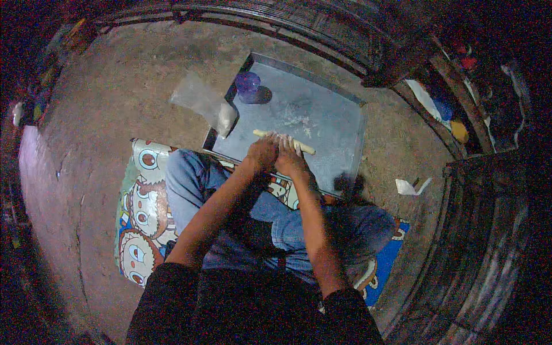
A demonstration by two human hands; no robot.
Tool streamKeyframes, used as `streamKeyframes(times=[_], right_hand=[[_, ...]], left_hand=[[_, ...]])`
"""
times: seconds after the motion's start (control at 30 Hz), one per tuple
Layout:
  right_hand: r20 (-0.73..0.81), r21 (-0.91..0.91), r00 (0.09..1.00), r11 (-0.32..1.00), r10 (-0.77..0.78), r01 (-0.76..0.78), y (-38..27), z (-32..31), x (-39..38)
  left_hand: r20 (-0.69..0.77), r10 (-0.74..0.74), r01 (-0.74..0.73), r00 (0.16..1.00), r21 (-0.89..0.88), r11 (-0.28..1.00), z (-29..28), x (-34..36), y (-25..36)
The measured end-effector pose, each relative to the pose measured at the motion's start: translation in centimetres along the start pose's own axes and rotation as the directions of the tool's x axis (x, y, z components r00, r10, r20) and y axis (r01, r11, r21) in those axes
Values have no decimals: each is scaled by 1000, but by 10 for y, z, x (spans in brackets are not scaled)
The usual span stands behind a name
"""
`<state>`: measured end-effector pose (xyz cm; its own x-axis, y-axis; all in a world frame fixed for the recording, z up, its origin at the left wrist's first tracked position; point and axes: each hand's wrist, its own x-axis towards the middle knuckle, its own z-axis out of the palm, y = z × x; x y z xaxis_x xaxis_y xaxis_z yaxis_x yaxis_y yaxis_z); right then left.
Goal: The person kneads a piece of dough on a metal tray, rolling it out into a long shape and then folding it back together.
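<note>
A pale yellow roll of what looks like dough [305,148] lies aslant on a grey metal tray [339,123] with a low rim. My left hand [263,152] and my right hand [290,161] rest side by side on the middle of the roll, touching each other. Fingers of both hands stretch forward over it, and both ends of the roll show past them. White flour [302,122] is smeared on the tray beyond my hands. A purple bowl or cup [248,83] stands in the tray's far left corner, casting a shadow.
A clear plastic bag [198,98] with something white in its end [226,118] overlaps the tray's left edge. My crossed legs in jeans [187,181] rest on a cartoon-print mat [142,204]. A white scrap [406,187] lies on the floor at right. Dark slatted furniture [322,37] borders the far side.
</note>
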<state>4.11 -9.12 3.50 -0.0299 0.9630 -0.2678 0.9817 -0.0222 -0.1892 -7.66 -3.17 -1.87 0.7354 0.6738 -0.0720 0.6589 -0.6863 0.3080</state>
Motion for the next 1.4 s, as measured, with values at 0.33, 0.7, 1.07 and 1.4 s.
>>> streamKeyframes(times=[0.33, 0.7, 1.07, 1.4], right_hand=[[-67, -42, 997, 998, 39, -42, 20, 3, 18], [-202, -88, 979, 995, 36, -55, 42, 5, 55], [-90, -9, 995, 999, 35, -36, 51, -10, 64], [-70, -81, 998, 997, -9, 4, 36, 0, 39]], left_hand=[[144, 167, -186, 975, 136, 973, -42, 21, 10], [28, 93, -93, 995, -9, 996, -31, 58, -8], [54, 40, -40, 998, -11, 999, -19, 76, -11], [24, 26, -27, 999, 77, 997, 17, 51, -12]])
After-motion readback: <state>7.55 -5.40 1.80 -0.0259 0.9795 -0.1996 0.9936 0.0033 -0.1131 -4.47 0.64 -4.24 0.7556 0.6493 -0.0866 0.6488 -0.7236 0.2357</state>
